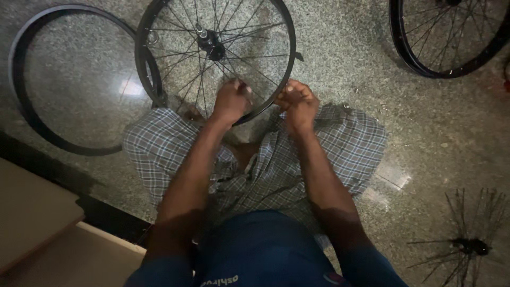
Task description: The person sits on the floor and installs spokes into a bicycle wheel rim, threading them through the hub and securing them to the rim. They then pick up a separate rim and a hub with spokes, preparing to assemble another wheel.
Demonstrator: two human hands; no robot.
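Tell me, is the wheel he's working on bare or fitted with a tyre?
Bare: the spoked wheel shows only a thin black rim; a loose tyre lies beside it.

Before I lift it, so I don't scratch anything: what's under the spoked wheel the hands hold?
Under the wheel: speckled stone floor seen through the spokes, and a bare rim's edge at its left. Its lower rim rests by the checked cloth; both hands cover the spot there.

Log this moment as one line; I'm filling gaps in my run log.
left hand: on spokes | right hand: on rim | wheel: upright at knees | tyre: on floor, left | hub: loose spokes, right
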